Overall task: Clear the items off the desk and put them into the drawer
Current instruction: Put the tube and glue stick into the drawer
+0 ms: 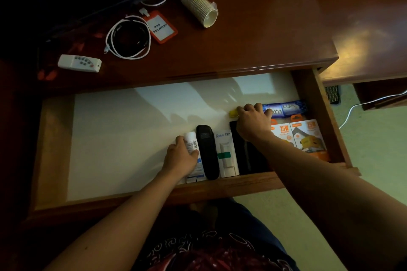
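My left hand curls round a white tube in the open drawer. My right hand, fingers bent, pinches a yellow item beside the "LUX" packs. Readable labels: "25W" boxes, "PAS PELAWAT" badge on the desk.

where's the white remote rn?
Head view: the white remote lies on the desk, far left, just left of the coiled cables, outside the drawer.
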Motion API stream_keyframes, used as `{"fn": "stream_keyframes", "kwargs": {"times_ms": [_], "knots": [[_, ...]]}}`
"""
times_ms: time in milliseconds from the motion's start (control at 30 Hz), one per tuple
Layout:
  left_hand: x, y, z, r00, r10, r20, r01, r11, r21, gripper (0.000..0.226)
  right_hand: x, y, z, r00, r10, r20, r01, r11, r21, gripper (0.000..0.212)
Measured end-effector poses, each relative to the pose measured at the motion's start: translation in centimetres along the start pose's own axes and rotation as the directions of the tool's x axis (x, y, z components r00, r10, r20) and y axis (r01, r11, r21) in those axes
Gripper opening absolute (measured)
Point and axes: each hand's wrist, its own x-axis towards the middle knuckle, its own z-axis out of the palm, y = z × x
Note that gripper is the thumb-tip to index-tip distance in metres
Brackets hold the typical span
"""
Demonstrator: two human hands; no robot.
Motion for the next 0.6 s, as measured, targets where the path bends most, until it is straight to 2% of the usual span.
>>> {"fn": "stream_keyframes", "kwargs": {"times_ms": [233,600], "knots": [[0.1,-0.3,0.2,1.000,-0.010,-0.008,0.010,1.000,-0.009,0.053,-0.3,-0.3,0.0,1.000,-0.007,-0.019,0.006,0.999,-0.036,0.049],[-0.1,-0.3,0.4,1.000,-0.022,0.004,0.022,0.999,-0.028,0.052,-1.5,-0.4,0.9,0.999,0.033,-0.015,-0.033,0.999,-0.009,0.065]]}}
